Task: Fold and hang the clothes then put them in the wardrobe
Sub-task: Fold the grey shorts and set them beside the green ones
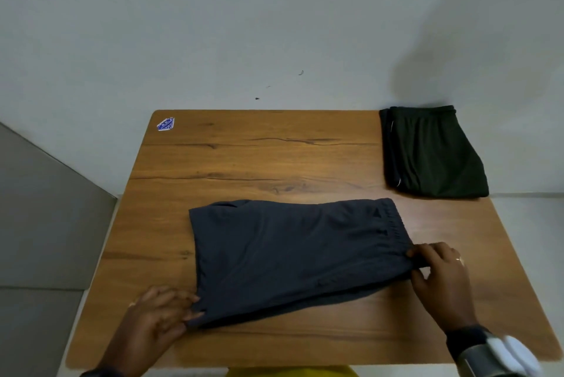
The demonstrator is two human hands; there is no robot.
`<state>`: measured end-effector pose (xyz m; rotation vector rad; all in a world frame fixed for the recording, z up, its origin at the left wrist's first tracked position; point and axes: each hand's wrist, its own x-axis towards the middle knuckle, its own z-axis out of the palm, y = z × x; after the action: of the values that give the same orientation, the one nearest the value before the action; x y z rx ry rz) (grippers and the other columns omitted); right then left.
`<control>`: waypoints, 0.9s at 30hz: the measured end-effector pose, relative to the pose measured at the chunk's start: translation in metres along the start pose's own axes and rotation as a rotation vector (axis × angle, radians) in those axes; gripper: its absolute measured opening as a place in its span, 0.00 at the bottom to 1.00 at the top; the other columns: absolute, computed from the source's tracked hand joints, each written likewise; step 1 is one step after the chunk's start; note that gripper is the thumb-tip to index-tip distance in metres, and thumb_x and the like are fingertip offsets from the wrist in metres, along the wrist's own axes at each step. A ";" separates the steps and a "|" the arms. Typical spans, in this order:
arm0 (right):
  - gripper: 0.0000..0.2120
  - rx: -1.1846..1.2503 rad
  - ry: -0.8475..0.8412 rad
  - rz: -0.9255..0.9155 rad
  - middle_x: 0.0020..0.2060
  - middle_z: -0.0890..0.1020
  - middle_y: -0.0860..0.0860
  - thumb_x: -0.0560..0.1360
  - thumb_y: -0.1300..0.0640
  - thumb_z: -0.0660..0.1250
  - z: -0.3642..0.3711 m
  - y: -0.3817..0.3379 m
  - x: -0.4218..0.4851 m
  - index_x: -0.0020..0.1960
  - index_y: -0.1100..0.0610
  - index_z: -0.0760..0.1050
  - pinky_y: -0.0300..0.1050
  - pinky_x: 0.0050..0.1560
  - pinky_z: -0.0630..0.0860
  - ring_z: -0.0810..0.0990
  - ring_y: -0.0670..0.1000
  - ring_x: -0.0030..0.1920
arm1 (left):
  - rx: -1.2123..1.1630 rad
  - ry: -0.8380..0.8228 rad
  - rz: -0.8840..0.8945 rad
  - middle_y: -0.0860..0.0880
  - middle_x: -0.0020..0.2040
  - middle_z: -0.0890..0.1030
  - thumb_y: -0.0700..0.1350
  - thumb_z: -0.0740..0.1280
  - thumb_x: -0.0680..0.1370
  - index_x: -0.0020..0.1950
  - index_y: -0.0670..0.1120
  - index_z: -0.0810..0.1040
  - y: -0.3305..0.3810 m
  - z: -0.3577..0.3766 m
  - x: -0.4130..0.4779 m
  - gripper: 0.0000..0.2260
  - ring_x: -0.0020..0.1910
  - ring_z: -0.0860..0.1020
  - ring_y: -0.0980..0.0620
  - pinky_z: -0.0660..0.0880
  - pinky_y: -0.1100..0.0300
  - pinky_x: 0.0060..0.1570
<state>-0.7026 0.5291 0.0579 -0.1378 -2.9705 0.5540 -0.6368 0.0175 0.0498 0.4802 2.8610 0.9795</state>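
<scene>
Your left hand [164, 312] pinches the near-left corner of the dark grey fabric shorts [290, 254], fingers curled onto the cloth. Your right hand [439, 273] pinches the near end of the elastic waistband [393, 221] between thumb and fingers.

The shorts lie flat on the brown wood-grain table [274, 163], toward its near edge and roughly mid-width. Their long axis runs left to right, parallel to that edge, with the waistband at the right. The cloth spreads away from both hands toward the far edge, so each hand holds its own end. The right is nearer the waistband, the left nearer the leg hem.

The next fold probably carries one end over the other along that axis.

A folded dark green garment [433, 154] sits at the far-right corner, well apart from the shorts. A small blue sticker [166, 124] is at the far-left corner.
</scene>
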 end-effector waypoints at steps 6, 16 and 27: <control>0.14 -0.126 -0.102 -0.099 0.44 0.73 0.49 0.63 0.60 0.72 0.012 0.023 -0.023 0.48 0.55 0.79 0.51 0.39 0.72 0.74 0.59 0.42 | 0.242 -0.096 -0.017 0.61 0.52 0.81 0.59 0.65 0.64 0.46 0.65 0.80 -0.010 0.021 -0.002 0.12 0.51 0.71 0.60 0.68 0.62 0.45; 0.19 0.110 -0.093 -0.147 0.59 0.76 0.54 0.75 0.46 0.56 0.032 -0.069 0.024 0.57 0.54 0.77 0.54 0.61 0.68 0.73 0.57 0.60 | 0.267 0.155 -0.457 0.46 0.74 0.67 0.61 0.54 0.75 0.70 0.51 0.71 0.092 0.077 0.089 0.27 0.72 0.65 0.42 0.63 0.44 0.69; 0.41 -0.204 -0.325 -0.057 0.79 0.39 0.52 0.71 0.22 0.42 0.088 -0.054 0.036 0.79 0.40 0.43 0.55 0.77 0.37 0.34 0.54 0.77 | 0.497 0.007 -0.535 0.53 0.80 0.51 0.69 0.43 0.78 0.80 0.55 0.50 0.005 0.099 0.156 0.33 0.78 0.47 0.41 0.44 0.31 0.71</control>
<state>-0.7537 0.4519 0.0001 0.0230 -3.3308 0.2887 -0.7664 0.1285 -0.0213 -0.2666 2.9647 0.1855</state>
